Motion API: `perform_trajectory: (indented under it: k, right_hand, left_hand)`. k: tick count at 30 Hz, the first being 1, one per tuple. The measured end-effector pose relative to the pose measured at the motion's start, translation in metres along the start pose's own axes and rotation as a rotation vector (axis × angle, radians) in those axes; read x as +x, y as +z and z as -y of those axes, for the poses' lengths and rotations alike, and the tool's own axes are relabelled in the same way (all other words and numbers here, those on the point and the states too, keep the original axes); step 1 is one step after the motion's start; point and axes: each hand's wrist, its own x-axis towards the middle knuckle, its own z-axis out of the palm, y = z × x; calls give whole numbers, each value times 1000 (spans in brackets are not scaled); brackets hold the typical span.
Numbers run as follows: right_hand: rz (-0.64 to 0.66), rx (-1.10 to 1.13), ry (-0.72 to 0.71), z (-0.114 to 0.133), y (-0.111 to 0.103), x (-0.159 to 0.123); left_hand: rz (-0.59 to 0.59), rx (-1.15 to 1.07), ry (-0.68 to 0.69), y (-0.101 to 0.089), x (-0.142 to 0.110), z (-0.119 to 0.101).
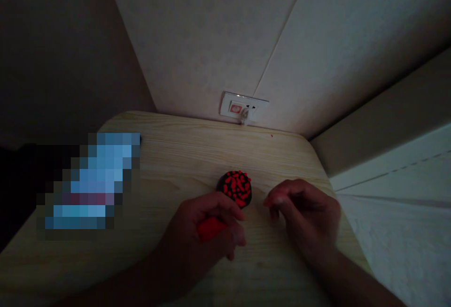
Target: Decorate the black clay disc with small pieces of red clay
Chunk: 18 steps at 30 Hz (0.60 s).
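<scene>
A round black piece [229,184] rests on the table in front of my fingers, its top dotted and streaked with many small bright red bits. My left hand [186,236] curls around a smooth red lump [210,228] that looks like modelling clay; part of it is hidden by the thumb and fingers. The left fingertips are at the near edge of the black piece. Just to the right, my right hand [308,218] is held in a pinch above the tabletop. A trace of red shows at its fingertips, too small and dim to make out clearly.
The pale wood-grain table [176,142] has rounded corners and backs onto a wall. A wall socket [244,106] with a plug in it sits low behind. On the left lies a phone-like device [97,175] with a blurred-out screen. A tiny dark speck [271,135] lies near the back edge.
</scene>
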Motion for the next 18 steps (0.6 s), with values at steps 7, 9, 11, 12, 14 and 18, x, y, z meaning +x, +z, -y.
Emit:
perform_trajectory:
  k: [7, 9, 11, 12, 14, 18]
  right_hand:
    - [60, -32, 78, -14, -5, 3]
    - [53, -36, 80, -15, -5, 4]
    - [15, 4, 81, -14, -2, 6]
    - [-2, 18, 80, -14, -1, 7]
    - [-25, 14, 73, -13, 1, 7]
    - [-26, -11, 74, -11, 2, 7]
  left_hand:
    - [39, 24, 22, 0, 0, 2]
    - [42, 33, 18, 0, -1, 2]
    - [41, 43, 16, 0, -1, 2]
    - [39, 48, 16, 0, -1, 2]
    - [31, 54, 18, -1, -2, 2]
    - [32, 42, 23, -1, -2, 2]
